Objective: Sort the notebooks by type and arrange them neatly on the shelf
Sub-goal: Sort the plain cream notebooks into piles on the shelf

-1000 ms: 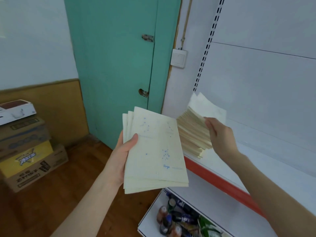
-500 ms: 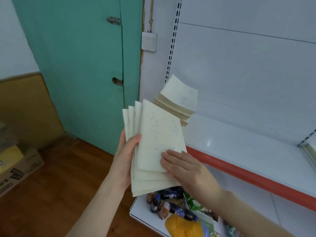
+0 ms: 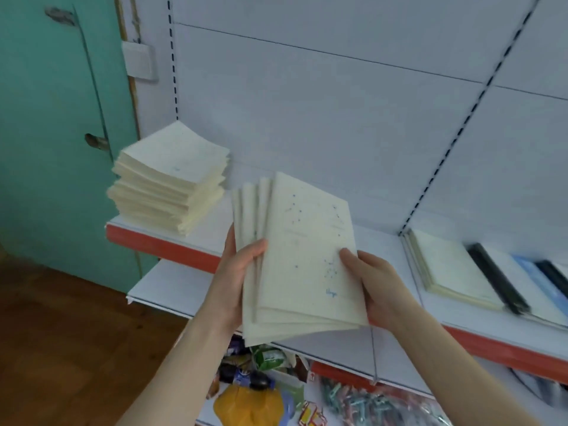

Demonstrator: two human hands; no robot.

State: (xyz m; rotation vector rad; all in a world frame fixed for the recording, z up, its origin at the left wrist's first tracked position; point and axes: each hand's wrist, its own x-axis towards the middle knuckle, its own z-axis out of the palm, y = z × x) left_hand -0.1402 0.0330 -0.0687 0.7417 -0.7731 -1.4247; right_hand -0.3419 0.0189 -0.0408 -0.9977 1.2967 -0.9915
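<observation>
Head view: fanned bundle of cream notebooks (image 3: 295,256) is held up in front of the white shelf (image 3: 379,238), not resting on it. The left hand (image 3: 236,278) grips its left edge w/ thumb curled over the top cover, and the right hand (image 3: 378,287) pinches the right edge, thumb on the cover. A tall stack (image 3: 169,179) of similar notebooks sits at the shelf's left end, apart from the bundle; at far right a flat cream notebook (image 3: 455,272) lies beside black-spined ones (image 3: 498,278), w/ misc. packaged goods (image 3: 261,395) on the lower level.

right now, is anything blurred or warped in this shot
Head view: the fanned notebooks look fairly sharp; the stack at the shelf's left end and the dark-spined notebooks at right are smeared; the shelf uprights lean, wide-angle distortion.
</observation>
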